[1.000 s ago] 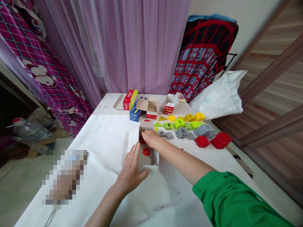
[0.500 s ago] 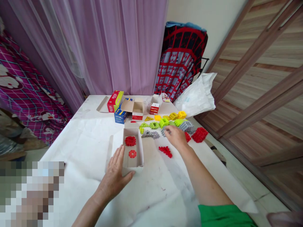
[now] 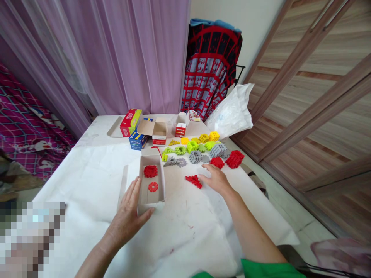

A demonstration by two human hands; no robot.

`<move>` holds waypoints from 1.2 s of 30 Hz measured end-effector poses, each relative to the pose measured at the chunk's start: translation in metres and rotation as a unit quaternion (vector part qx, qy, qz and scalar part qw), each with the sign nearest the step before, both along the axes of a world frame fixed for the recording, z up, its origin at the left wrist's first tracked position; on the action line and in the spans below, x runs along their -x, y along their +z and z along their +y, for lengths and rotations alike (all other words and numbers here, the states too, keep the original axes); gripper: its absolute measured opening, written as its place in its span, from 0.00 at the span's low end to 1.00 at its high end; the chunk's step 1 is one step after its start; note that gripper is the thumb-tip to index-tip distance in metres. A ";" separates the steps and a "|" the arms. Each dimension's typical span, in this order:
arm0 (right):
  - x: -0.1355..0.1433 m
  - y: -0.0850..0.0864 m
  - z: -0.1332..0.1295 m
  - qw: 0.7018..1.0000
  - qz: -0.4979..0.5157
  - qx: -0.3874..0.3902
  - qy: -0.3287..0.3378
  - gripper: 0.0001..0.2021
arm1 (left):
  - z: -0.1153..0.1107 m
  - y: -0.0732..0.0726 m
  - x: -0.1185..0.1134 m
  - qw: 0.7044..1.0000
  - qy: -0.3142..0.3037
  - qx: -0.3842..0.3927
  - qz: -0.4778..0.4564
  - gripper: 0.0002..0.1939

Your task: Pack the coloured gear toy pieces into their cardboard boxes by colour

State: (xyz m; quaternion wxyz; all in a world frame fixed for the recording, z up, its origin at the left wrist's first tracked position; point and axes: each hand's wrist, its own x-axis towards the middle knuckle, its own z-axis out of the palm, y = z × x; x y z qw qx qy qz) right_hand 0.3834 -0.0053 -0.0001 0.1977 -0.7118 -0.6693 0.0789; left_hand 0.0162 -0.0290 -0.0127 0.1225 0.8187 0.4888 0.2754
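Note:
My left hand (image 3: 130, 204) rests with fingers stretched along the left side and near corner of an open white box (image 3: 162, 189). Inside the box lie a stack of red notched pieces (image 3: 150, 171) and a flat red flower-shaped disc (image 3: 153, 187). My right hand (image 3: 216, 178) hovers with thumb and fingers apart, holding nothing, just right of some red triangular pieces (image 3: 193, 181). Beyond its fingertips sit a round red piece (image 3: 217, 162) and a red stack (image 3: 235, 159). Grey pieces (image 3: 195, 156) lie behind.
Green pieces (image 3: 192, 146) and yellow pieces (image 3: 204, 138) form rows farther back. A red-and-yellow box (image 3: 131, 122), a blue box (image 3: 138, 141), an open small box (image 3: 159, 135) and another red-white box (image 3: 181, 130) stand behind. A white bag (image 3: 232, 110) lies at the back right.
My right hand has come back from the grey pieces toward me, and its fingers have spread beside the red triangular pieces. My left hand stays at the box. The camera view has shifted.

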 end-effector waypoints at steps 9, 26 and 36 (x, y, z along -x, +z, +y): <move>0.037 -0.008 -0.013 0.995 -0.052 0.076 0.034 0.24 | 0.001 0.002 0.002 1.000 -0.005 0.007 0.004 0.47; 0.019 -0.007 -0.009 0.999 0.022 0.016 -0.018 0.20 | -0.002 0.003 -0.002 1.000 0.000 0.012 -0.002 0.47; -0.043 0.015 0.024 0.961 -0.086 0.060 -0.255 0.33 | 0.000 0.003 -0.001 1.000 -0.004 0.012 0.000 0.47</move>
